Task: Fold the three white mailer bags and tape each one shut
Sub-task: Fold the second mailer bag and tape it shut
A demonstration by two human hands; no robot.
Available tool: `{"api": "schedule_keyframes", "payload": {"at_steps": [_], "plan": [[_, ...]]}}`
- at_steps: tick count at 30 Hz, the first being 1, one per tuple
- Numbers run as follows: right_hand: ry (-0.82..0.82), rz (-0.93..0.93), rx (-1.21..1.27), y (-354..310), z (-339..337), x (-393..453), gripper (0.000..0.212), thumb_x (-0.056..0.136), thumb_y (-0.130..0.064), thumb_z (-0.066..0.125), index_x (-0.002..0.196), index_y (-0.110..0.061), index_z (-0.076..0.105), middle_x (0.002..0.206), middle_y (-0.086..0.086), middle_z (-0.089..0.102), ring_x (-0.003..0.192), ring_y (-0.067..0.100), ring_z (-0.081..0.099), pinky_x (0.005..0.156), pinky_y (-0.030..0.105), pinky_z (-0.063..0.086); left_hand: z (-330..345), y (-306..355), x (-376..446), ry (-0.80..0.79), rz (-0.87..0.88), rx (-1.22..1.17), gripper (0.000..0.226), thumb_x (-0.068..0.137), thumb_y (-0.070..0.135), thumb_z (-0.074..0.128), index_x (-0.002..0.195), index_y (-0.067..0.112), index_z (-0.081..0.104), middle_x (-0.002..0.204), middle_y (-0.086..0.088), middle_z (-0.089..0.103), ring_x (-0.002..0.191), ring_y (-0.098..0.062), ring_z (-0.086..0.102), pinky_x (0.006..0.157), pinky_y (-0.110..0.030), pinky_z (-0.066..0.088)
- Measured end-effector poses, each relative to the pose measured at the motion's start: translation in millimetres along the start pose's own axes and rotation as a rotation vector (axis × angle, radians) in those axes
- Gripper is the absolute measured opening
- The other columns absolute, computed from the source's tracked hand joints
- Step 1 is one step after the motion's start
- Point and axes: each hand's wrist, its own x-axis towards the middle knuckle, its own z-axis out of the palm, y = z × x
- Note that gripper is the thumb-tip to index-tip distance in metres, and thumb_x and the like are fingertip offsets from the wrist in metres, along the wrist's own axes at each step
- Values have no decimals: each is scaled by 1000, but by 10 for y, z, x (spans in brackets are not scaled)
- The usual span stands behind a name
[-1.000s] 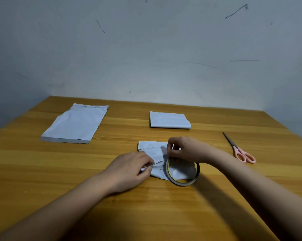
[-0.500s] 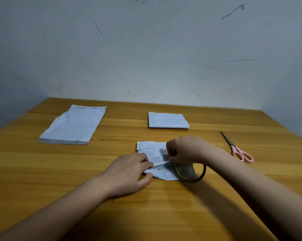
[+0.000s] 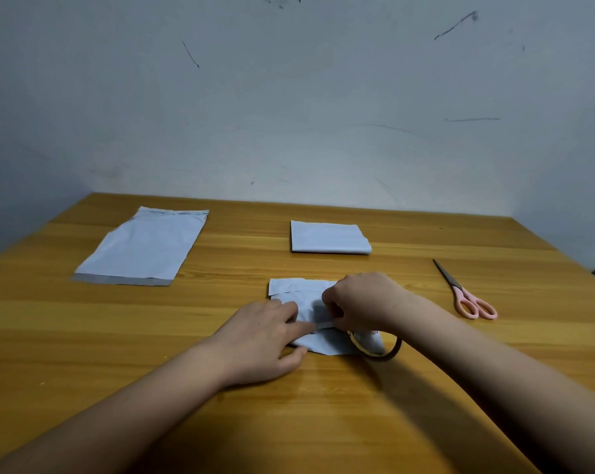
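Front and centre on the table, the second mailer bag is getting taped: left hand lies flat, fingers pressing the tape strip, right hand pinching the tape roll. One folded bag waits behind; the unfolded bag remains flat. Since a second ago, the roll has slid rightward, paying out tape.

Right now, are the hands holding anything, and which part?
The right hand grips the clear tape roll by its top edge. The left hand presses the drawn-out strip of tape onto the folded white mailer bag.
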Motion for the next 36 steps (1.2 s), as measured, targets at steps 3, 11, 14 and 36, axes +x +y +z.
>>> {"api": "schedule_keyframes", "payload": {"at_steps": [3,11,14,36], "plan": [[1,5,13,17,-2,-7,13,90,-38,56,97,-27,59,100,-1,63,77,20,49,62,28,36,-15,15,60,-36,16,42,70,80,58,6,141,38,35,111,2,49,104,-17,48,80,-30,36],[-10,18,120,108,14,-57,18,89,-40,58,100,-26,61,100,-2,65,85,20,56,61,28,35,66,52,106,93,135,127,60,83,64,34,121,25,59,109,3,58,94,-16,59,76,-29,50],[-28,28,188,146,20,-61,19,88,-35,60,102,-22,62,100,0,64,82,20,53,62,27,36,66,98,147,75,175,112,64,86,65,33,126,21,55,129,-1,53,117,-17,50,96,-35,41],[-109,272,653,484,138,-226,17,87,-39,64,86,-23,59,84,-4,70,65,10,58,57,23,44,119,212,123,-144,72,-99,94,74,77,7,152,25,-7,158,11,-15,140,-1,-23,110,-24,-20]]}}
